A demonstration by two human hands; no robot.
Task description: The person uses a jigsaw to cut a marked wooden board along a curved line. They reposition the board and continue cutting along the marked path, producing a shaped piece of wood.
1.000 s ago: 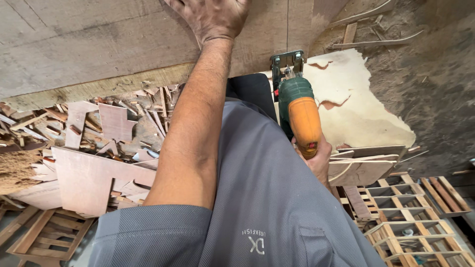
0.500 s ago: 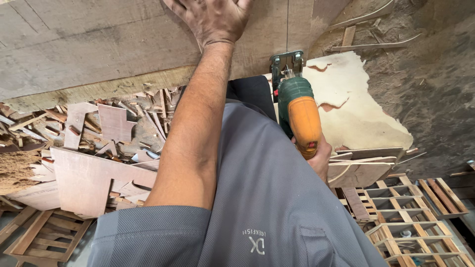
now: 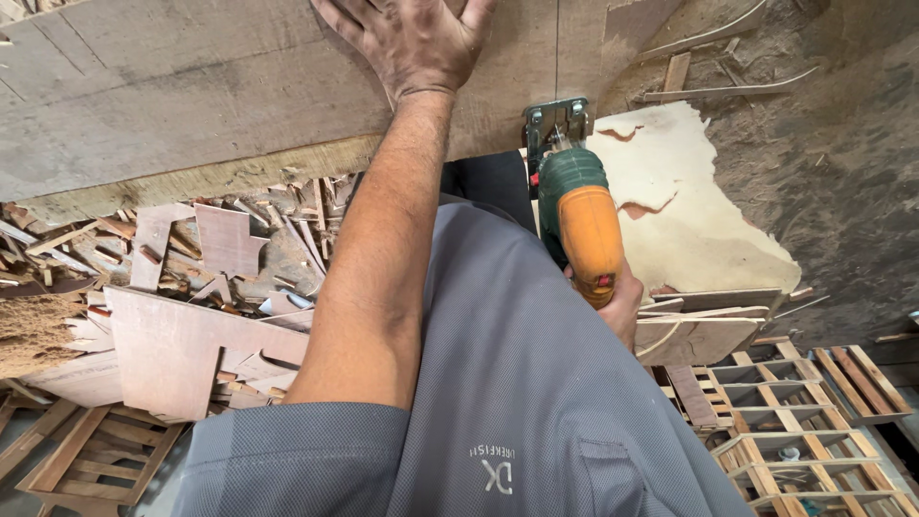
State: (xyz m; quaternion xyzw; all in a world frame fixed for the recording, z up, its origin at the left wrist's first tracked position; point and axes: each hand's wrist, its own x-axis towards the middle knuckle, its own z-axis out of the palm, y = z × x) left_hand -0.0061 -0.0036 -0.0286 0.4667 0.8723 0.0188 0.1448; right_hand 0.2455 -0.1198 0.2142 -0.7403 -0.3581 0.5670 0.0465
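Observation:
My left hand (image 3: 414, 40) lies flat, fingers spread, on a large wooden board (image 3: 191, 96) that fills the top of the view. My right hand (image 3: 622, 306) grips the rear of an orange and green jigsaw (image 3: 577, 215). The saw's metal shoe (image 3: 555, 120) rests at the board's near edge, in line with a thin dark line (image 3: 557, 48) running up the board. My grey shirt (image 3: 517, 383) covers the lower middle and hides most of my right hand.
Offcuts and scraps of plywood (image 3: 182, 287) are heaped on the floor at left. A pale ragged sheet (image 3: 680, 211) lies right of the saw. Small wooden lattice frames (image 3: 795, 412) are stacked at lower right, another frame (image 3: 86, 460) at lower left.
The jigsaw has crept slightly forward toward the board. My left hand stays pressed on the board in the same place.

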